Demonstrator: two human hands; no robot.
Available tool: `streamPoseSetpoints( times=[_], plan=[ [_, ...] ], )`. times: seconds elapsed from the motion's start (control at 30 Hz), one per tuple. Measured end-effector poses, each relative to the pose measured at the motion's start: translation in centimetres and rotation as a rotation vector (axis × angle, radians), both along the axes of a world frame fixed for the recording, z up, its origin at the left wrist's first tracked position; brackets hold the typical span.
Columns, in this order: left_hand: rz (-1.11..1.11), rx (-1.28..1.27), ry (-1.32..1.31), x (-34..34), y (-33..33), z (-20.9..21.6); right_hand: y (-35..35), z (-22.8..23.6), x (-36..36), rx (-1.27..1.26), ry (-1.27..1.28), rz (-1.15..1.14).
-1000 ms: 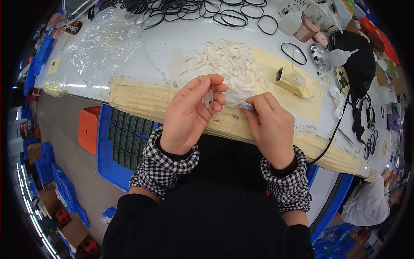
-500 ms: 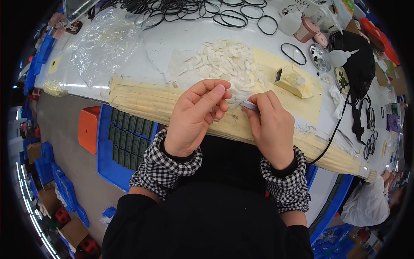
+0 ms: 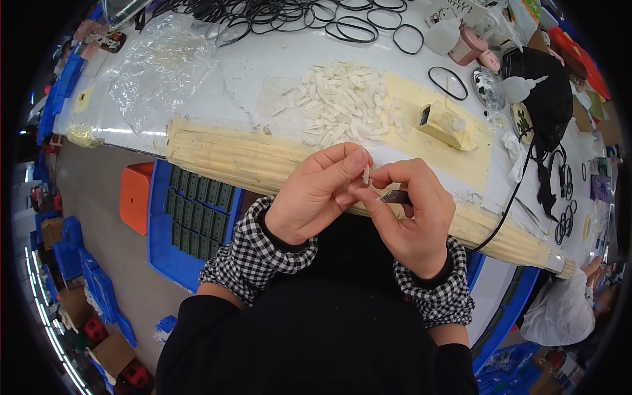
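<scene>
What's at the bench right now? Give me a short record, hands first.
Left hand: pinches a small white strip between thumb and fingers
Right hand: holds a dark narrow object, partly hidden; fingertips close to the strip, contact unclear
Beyond hands: loose heap of white strips on the white table
Right of heap: yellow block
Far side of table: tangled black loops
Below table, left: blue crate holding dark green parts, beside an orange stool
</scene>
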State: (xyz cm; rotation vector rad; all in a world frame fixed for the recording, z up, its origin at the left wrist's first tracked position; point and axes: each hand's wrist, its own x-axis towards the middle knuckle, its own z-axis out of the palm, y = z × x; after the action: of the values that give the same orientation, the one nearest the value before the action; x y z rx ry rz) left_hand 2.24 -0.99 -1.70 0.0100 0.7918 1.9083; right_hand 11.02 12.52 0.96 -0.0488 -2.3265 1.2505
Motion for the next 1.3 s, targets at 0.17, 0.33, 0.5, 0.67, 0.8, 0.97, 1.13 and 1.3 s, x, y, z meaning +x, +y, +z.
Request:
streamPoseSetpoints(
  times=[0.17, 0.33, 0.5, 0.67, 0.8, 0.97, 1.13, 1.3],
  plan=[
    [-0.057, 0.042, -0.056, -0.2, -0.1, -0.1, 0.9, -0.2, 0.0, 0.248, -0.052, -0.038],
    [-0.098, 0.096, -0.126, -0.1, -0.1, 0.1, 0.9, -0.7, 0.1, 0.357, -0.134, -0.056],
    [-0.163, 0.117, -0.084, -0.5, -0.4, 0.2, 1.0, -1.2, 0.0, 0.409, -0.083, -0.059],
    [-0.168, 0.011, -0.023, -0.5, -0.2, 0.8, 1.0, -1.2, 0.0, 0.417, -0.096, -0.059],
    [-0.153, -0.01, 0.002, -0.5, -0.3, 0.9, 1.0, -1.0, 0.1, 0.444, -0.111, -0.05],
    [-0.139, -0.039, 0.031, -0.5, -0.3, 0.7, 1.0, -0.9, 0.0, 0.457, -0.105, -0.06],
    [-0.14, -0.056, 0.055, -0.6, -0.5, 0.8, 0.8, -0.3, 0.0, 0.44, -0.133, -0.044],
    [-0.152, -0.058, 0.085, -0.7, -0.6, 0.7, 0.9, -0.6, 0.0, 0.488, -0.126, -0.051]
  ],
)
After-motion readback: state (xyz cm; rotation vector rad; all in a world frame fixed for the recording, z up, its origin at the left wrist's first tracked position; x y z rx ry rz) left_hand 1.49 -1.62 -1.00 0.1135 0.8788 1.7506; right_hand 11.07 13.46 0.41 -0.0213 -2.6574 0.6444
